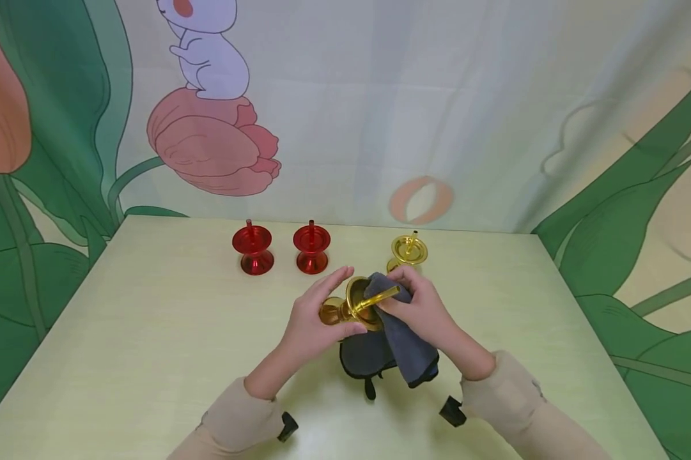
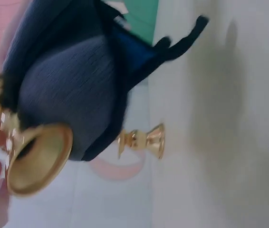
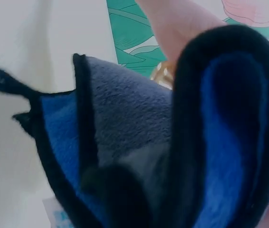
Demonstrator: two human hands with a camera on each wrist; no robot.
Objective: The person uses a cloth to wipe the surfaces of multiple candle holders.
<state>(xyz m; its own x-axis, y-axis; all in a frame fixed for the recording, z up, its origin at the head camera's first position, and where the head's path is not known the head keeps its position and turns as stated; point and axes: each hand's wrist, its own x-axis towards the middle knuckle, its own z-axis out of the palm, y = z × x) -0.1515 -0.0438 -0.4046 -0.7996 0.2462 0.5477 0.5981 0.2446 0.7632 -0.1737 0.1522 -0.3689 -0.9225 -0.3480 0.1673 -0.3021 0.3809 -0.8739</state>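
Your left hand (image 1: pixel 313 316) grips the gold candlestick (image 1: pixel 349 310) between thumb and fingers, with its foot toward your palm and the dish reaching out past your fingertips. The candlestick is held up over the pale table (image 1: pixel 149 358), tilted well off upright, so its spike points away from that hand and toward your right. Your right hand (image 1: pixel 422 310) pinches a dark grey cloth (image 1: pixel 407 348) with black edging, right beside the spike; the cloth lies against the right side of the dish and hangs down below your fingers. Beyond your hands, a second gold candlestick (image 1: pixel 410 250) stands on the table, and two red candlesticks (image 1: pixel 253 248) stand to its left.

Much of the contact is hard to make out — the cloth covers the right edge of the dish, and your right fingertips are partly behind its folds. In the left wrist view the held candlestick shows its hollow foot, blurred, while your fingers are cut off at the edge. In the right wrist view the cloth's folds and blue reverse side fill most of the picture — only a sliver of gold shows past them. The head view partly hides the second gold candlestick's foot behind your right hand and the cloth.
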